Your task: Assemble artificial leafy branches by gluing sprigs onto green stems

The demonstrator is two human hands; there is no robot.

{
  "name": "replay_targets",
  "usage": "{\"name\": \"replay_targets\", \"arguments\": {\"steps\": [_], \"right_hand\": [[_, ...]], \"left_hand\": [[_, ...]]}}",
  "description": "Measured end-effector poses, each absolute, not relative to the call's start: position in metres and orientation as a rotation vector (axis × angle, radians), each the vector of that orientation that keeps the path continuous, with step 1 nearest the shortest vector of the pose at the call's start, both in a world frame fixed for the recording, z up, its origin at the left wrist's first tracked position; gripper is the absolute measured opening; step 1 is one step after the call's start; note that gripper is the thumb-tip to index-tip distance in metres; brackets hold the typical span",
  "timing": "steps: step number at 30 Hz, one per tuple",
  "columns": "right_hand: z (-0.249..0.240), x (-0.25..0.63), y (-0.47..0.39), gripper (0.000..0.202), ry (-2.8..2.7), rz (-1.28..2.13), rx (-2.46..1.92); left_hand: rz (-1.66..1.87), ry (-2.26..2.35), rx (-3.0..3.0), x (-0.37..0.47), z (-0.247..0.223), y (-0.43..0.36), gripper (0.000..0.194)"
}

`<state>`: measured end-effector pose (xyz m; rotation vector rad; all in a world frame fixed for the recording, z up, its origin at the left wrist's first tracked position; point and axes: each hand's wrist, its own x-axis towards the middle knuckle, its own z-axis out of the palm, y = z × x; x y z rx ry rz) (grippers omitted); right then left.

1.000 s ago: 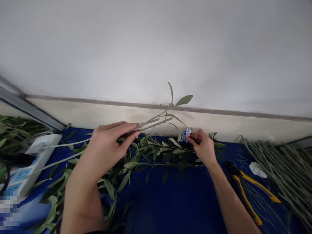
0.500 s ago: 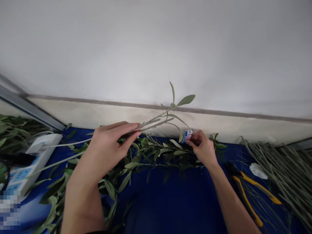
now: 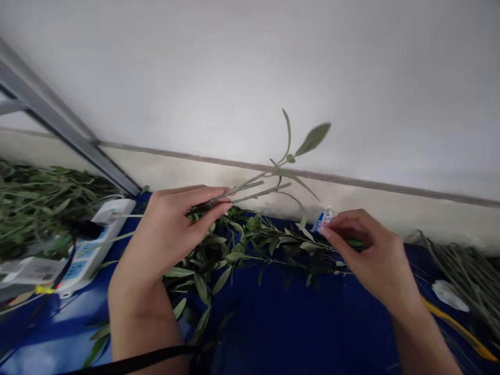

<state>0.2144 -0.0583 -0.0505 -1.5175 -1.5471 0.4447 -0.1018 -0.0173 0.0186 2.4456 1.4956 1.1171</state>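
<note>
My left hand (image 3: 172,229) is closed, its thumb and fingers pinching several thin plant stems (image 3: 250,188). They slant up to the right and end in a few narrow green leaves (image 3: 313,139). To the right, my right hand (image 3: 371,250) pinches a small white, blue and red printed tube (image 3: 323,219) between thumb and fingers. The tube's tip points upward, just below a hanging leaf; whether they touch I cannot tell. Beneath both hands, leafy branches (image 3: 269,242) lie along the blue surface (image 3: 281,317).
A white power strip (image 3: 99,245) with plugs and cords stands at left, beside a pile of leaves (image 3: 35,208). At right lie bare stems (image 3: 464,278), a crumpled white tissue (image 3: 449,296) and a yellow tool handle (image 3: 463,330). A pale wall (image 3: 250,67) rises behind.
The view has shifted, bringing more of the left side into sight. My right hand, with the tube, has come closer to the camera. Both hands keep their holds.
</note>
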Motion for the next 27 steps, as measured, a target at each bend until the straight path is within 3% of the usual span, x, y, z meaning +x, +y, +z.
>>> {"name": "replay_targets", "arguments": {"steps": [7,16,21,27], "right_hand": [[-0.06,0.113,-0.047,0.01,-2.119,0.829,-0.993],[-0.088,0.055,-0.022,0.01,-2.737,0.418,-1.109],[-0.092,0.06,-0.016,0.009,-2.571,0.49,-1.083],[-0.075,0.089,-0.009,0.01,-2.108,0.837,-1.095]], "left_hand": [[1.081,1.694,2.23,-0.151,0.018,-0.03,0.02],[0.953,1.602,2.23,-0.16,0.016,-0.029,0.019],[0.972,1.534,2.234,-0.147,0.02,-0.029,0.02],[1.133,1.515,2.278,-0.13,0.021,-0.029,0.024]]}}
